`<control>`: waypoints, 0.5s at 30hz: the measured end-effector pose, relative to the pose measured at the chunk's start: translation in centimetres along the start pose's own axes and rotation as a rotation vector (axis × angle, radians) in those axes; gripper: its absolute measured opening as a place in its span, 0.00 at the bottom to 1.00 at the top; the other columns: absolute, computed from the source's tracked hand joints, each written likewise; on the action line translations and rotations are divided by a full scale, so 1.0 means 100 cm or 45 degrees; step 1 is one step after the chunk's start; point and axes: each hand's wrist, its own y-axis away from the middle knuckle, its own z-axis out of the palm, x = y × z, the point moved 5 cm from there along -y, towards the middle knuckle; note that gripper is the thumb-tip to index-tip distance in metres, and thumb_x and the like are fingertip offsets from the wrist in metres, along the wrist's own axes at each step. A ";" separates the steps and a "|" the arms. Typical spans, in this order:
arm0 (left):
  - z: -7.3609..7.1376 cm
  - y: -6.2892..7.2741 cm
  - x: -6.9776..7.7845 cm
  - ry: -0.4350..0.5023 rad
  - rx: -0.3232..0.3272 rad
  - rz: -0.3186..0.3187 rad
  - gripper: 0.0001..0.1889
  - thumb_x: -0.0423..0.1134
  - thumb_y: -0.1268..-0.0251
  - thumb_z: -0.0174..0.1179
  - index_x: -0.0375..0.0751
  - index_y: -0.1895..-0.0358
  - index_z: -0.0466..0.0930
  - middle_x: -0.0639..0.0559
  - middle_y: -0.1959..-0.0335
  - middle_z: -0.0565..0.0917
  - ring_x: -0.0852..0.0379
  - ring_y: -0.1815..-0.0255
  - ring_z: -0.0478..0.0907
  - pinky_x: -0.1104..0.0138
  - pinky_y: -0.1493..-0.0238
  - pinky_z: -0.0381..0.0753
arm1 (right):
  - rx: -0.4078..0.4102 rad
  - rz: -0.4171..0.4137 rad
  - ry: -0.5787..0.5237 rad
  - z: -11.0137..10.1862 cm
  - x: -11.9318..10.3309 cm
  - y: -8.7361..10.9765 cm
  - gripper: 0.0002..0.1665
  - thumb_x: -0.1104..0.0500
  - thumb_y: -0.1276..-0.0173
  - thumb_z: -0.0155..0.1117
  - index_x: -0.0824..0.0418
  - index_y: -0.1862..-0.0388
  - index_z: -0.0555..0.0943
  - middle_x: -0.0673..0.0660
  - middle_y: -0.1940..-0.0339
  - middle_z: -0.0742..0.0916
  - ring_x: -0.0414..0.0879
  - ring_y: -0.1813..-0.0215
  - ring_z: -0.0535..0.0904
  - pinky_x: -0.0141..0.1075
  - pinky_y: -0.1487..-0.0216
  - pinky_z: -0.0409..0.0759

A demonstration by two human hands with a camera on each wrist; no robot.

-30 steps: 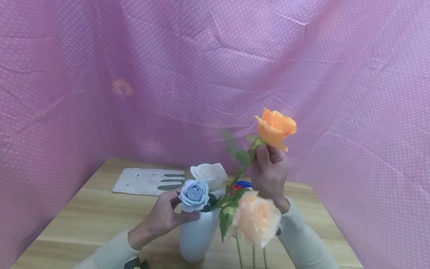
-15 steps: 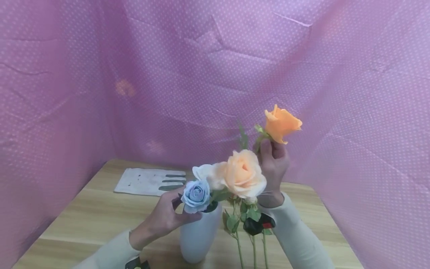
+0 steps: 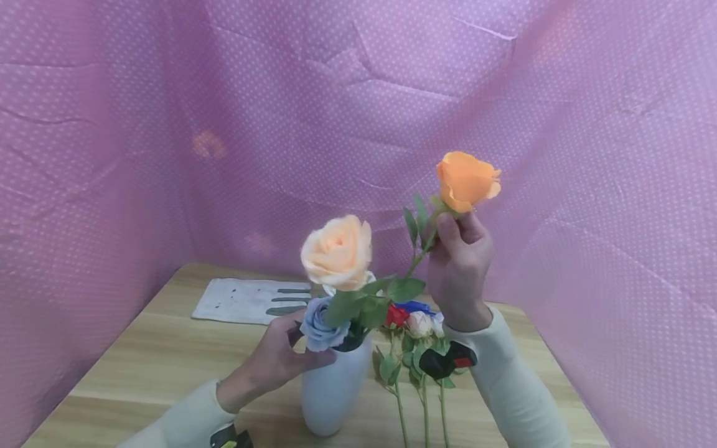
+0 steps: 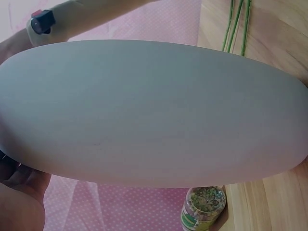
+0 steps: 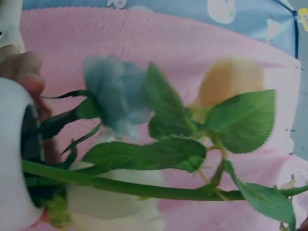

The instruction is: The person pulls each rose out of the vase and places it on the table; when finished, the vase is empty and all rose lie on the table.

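Observation:
My left hand (image 3: pixel 277 358) grips the white vase (image 3: pixel 333 392) around its upper part, the thumb lying just under the mouth. In the left wrist view the vase (image 4: pixel 154 115) fills most of the picture. My right hand (image 3: pixel 459 267) pinches the green stem of an orange rose (image 3: pixel 466 180) right below the bloom. The right wrist view has this stem (image 5: pixel 144 189) running into the vase mouth. A peach rose (image 3: pixel 338 252) rises above the vase, seemingly on a side branch of that stem. Beneath it are a blue rose (image 3: pixel 322 325) and a mostly hidden white rose (image 5: pixel 115 202), both in the vase.
Right of the vase, several stemmed flowers lie on the wooden table (image 3: pixel 140 361), including a red rose (image 3: pixel 396 315) and a pale pink one (image 3: pixel 420 325). A blue thing (image 3: pixel 414 307) lies behind them. A white cloth (image 3: pixel 241 302) lies back left. A jar (image 4: pixel 204 207) stands nearby.
My right hand has risen slightly with the orange rose. The peach rose has swung from the right front, leftward and up, to above the vase. The left hand stays on the vase.

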 end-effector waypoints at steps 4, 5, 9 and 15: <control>-0.003 -0.002 -0.003 -0.008 -0.010 -0.021 0.29 0.29 0.44 0.73 0.40 0.38 0.76 0.43 0.41 0.83 0.64 0.38 0.80 0.67 0.34 0.83 | -0.026 0.105 0.040 0.004 0.000 -0.010 0.01 0.67 0.31 0.66 0.66 0.62 0.83 0.52 0.78 0.80 0.41 0.75 0.72 0.27 0.76 0.68; -0.004 -0.003 -0.004 -0.013 -0.011 -0.019 0.29 0.29 0.44 0.73 0.40 0.38 0.76 0.42 0.41 0.83 0.64 0.38 0.80 0.68 0.34 0.82 | -0.031 0.131 0.064 0.005 0.000 -0.013 0.01 0.67 0.31 0.66 0.65 0.62 0.83 0.52 0.78 0.80 0.41 0.75 0.71 0.27 0.76 0.66; -0.006 -0.005 -0.006 -0.033 -0.006 0.017 0.28 0.29 0.44 0.73 0.38 0.38 0.76 0.40 0.43 0.84 0.65 0.39 0.80 0.69 0.34 0.82 | -0.066 0.233 0.185 0.012 0.001 -0.024 0.04 0.67 0.29 0.62 0.62 0.62 0.83 0.50 0.79 0.78 0.40 0.75 0.67 0.27 0.76 0.63; -0.011 -0.008 -0.008 -0.067 0.012 0.032 0.27 0.29 0.45 0.73 0.36 0.40 0.77 0.40 0.45 0.85 0.65 0.40 0.80 0.70 0.35 0.82 | -0.151 0.356 0.316 0.027 0.007 -0.044 0.12 0.70 0.27 0.56 0.59 0.67 0.83 0.48 0.80 0.78 0.39 0.77 0.66 0.26 0.77 0.63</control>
